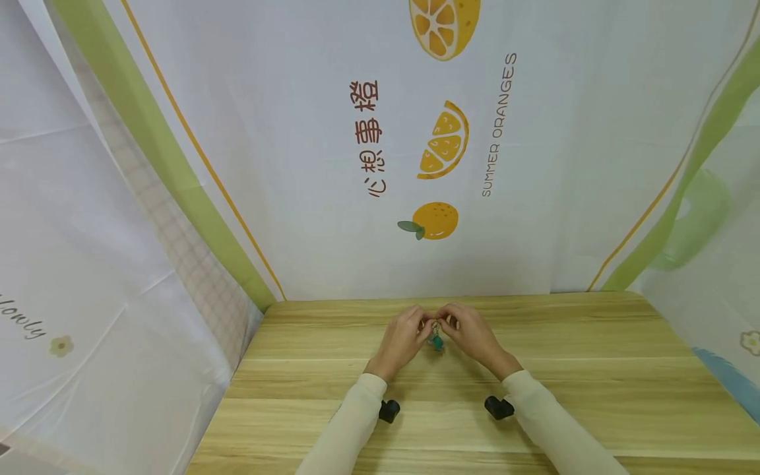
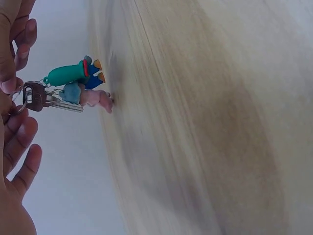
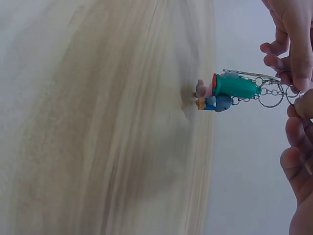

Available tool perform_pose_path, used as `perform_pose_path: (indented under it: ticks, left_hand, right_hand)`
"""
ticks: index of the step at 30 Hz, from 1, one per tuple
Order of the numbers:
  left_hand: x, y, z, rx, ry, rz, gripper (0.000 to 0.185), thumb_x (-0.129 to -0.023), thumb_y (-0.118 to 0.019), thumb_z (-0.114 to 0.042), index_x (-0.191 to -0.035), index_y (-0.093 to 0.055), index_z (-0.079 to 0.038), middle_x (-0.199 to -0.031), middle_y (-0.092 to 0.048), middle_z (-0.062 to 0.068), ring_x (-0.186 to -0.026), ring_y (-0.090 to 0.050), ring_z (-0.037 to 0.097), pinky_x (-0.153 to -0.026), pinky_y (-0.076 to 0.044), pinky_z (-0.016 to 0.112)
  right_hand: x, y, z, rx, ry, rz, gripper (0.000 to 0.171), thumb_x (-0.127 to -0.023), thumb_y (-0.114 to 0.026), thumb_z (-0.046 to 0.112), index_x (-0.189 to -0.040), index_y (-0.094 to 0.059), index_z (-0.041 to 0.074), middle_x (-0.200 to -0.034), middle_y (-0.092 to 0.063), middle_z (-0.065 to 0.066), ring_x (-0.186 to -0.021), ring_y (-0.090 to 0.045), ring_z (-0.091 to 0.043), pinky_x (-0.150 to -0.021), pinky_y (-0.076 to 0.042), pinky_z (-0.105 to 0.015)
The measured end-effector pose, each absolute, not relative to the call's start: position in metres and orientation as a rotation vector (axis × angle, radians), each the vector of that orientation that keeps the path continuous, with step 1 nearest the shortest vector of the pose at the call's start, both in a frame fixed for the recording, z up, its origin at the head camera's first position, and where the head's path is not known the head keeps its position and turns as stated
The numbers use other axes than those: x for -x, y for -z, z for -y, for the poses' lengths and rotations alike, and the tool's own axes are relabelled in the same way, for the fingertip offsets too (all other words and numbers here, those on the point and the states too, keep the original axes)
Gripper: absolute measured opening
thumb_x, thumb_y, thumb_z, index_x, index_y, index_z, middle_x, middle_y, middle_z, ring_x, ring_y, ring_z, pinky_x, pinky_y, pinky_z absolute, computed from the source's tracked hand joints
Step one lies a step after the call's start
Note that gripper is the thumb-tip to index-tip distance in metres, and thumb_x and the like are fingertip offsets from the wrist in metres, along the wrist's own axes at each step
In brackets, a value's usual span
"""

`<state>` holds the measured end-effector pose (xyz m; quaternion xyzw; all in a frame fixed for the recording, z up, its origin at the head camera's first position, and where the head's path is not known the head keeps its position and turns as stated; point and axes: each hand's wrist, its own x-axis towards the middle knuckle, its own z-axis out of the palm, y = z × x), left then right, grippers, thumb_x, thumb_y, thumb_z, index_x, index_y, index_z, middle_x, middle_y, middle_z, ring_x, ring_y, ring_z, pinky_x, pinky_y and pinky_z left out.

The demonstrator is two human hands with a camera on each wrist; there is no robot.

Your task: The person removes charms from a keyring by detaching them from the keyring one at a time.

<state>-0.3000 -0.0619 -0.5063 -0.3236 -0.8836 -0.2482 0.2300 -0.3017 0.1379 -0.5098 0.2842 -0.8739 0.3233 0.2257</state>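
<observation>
Head view: two hands meet at the middle of a wooden surface (image 1: 594,369), near its far edge, with pale long sleeves running back toward the viewer. The left hand (image 1: 405,338) and the right hand (image 1: 469,333) face each other, fingertips almost touching, and both pinch the metal rings of a keychain (image 1: 436,335) that hangs between them.

From the left wrist, the fingertips (image 2: 10,83) close round a split ring just above a brass-coloured key (image 2: 46,99). Beyond the key dangle small figure charms (image 2: 78,81): one teal with a red band, one blue and grey, one pink. From the right wrist, the fingers (image 3: 293,73) grip a ring (image 3: 270,98) joined by short chain to the same charms, whose lower ends seem to touch or nearly touch the wood.

The bunch looks light and loose: rings and chain will swing and twist freely, while the key and rings are stiff, thin and likely slippery. The charms look like soft rubbery plastic, not fragile. The surest hold appears to be on a ring or the key's head, as both hands do now.

Behind the surface hangs a white cloth backdrop (image 1: 297,165) printed with oranges.
</observation>
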Motion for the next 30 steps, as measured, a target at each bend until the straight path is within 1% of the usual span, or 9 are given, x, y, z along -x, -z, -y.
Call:
perform_pose_path:
  ticks: [7, 9, 14, 17, 22, 30]
  left_hand:
    - [0.3004, 0.5054, 0.0606, 0.839, 0.773, 2.511, 0.011, -0.107, -0.066, -0.016, -0.108, -0.074, -0.009, -0.095, -0.07, 0.001, -0.078, -0.062, 0.01, -0.066, -0.048, 0.016]
    - [0.3007, 0.5056, 0.06, 0.827, 0.79, 2.526, 0.013, -0.108, -0.065, -0.017, -0.109, -0.074, -0.009, -0.095, -0.071, 0.001, -0.079, -0.062, 0.01, -0.066, -0.049, 0.016]
    - [0.3, 0.5054, 0.0588, 0.841, 0.793, 2.498, 0.011, -0.107, -0.066, -0.015, -0.108, -0.074, -0.007, -0.097, -0.073, 0.003, -0.08, -0.066, 0.012, -0.068, -0.052, 0.016]
    - [0.2996, 0.5057, 0.0588, 0.858, 0.784, 2.477, 0.01, -0.107, -0.066, -0.013, -0.107, -0.073, -0.006, -0.097, -0.073, 0.003, -0.079, -0.066, 0.011, -0.068, -0.053, 0.016]
    - [0.2994, 0.5058, 0.0594, 0.87, 0.776, 2.48, 0.01, -0.107, -0.065, -0.013, -0.107, -0.072, -0.006, -0.097, -0.072, 0.003, -0.079, -0.065, 0.011, -0.067, -0.051, 0.016]
    - [0.3012, 0.5066, 0.0623, 0.905, 0.755, 2.485, 0.011, -0.108, -0.064, -0.013, -0.108, -0.071, -0.006, -0.095, -0.07, 0.002, -0.076, -0.061, 0.008, -0.065, -0.048, 0.015]
  right_hand:
    - [0.3019, 0.5124, -0.1354, -0.778, -0.907, 2.337, 0.011, -0.096, -0.078, 0.005, -0.106, -0.076, 0.01, -0.096, -0.075, -0.003, -0.073, -0.064, -0.009, -0.063, -0.054, -0.023]
    - [0.3011, 0.5125, -0.1349, -0.763, -0.92, 2.338, 0.011, -0.096, -0.079, 0.005, -0.104, -0.074, 0.01, -0.095, -0.073, -0.003, -0.072, -0.063, -0.009, -0.062, -0.052, -0.023]
    - [0.2987, 0.5142, -0.1348, -0.726, -0.923, 2.372, 0.004, -0.099, -0.074, 0.01, -0.099, -0.07, 0.008, -0.092, -0.07, -0.001, -0.068, -0.056, -0.006, -0.059, -0.047, -0.021]
    - [0.2989, 0.5152, -0.1343, -0.722, -0.879, 2.381, 0.005, -0.1, -0.071, 0.012, -0.098, -0.07, 0.008, -0.09, -0.069, 0.0, -0.067, -0.053, -0.003, -0.058, -0.045, -0.02]
    - [0.2987, 0.5152, -0.1329, -0.713, -0.83, 2.38, 0.003, -0.097, -0.072, 0.01, -0.098, -0.07, 0.009, -0.088, -0.068, 0.001, -0.065, -0.049, -0.001, -0.056, -0.042, -0.018]
    - [0.2993, 0.5155, -0.131, -0.716, -0.791, 2.382, 0.005, -0.094, -0.073, 0.009, -0.097, -0.069, 0.008, -0.086, -0.066, 0.001, -0.063, -0.048, -0.001, -0.054, -0.041, -0.017]
